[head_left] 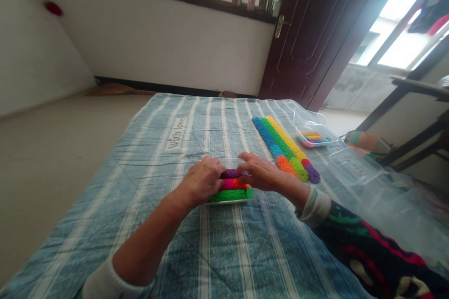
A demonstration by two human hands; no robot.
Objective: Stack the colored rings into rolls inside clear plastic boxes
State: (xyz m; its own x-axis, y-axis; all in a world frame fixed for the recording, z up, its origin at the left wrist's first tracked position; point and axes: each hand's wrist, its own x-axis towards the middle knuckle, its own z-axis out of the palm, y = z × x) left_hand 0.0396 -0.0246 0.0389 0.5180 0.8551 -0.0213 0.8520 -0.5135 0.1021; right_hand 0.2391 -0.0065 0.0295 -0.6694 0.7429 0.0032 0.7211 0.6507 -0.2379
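A shallow clear plastic tray (231, 202) lies on the cloth in front of me, with knobbly, crocheted-looking coloured rolls in it. The green roll (228, 195) is nearest to me, a pink and orange roll (229, 183) lies behind it, and a purple roll (231, 173) sits farther back. My left hand (206, 175) curls its fingers over the left end of the purple roll. At the other end, my right hand (257, 170) bends its thumb and fingers round the same roll. Both hands partly hide the tray's sides.
To the right lie long blue (267, 138), green (280, 142) and yellow (286, 138) rolls with differently coloured ends. Beyond them stand a clear box (315, 124) with coloured pieces inside and another clear container (356, 166). Striped cloth (154, 205) covers the table; a door (298, 32) is behind.
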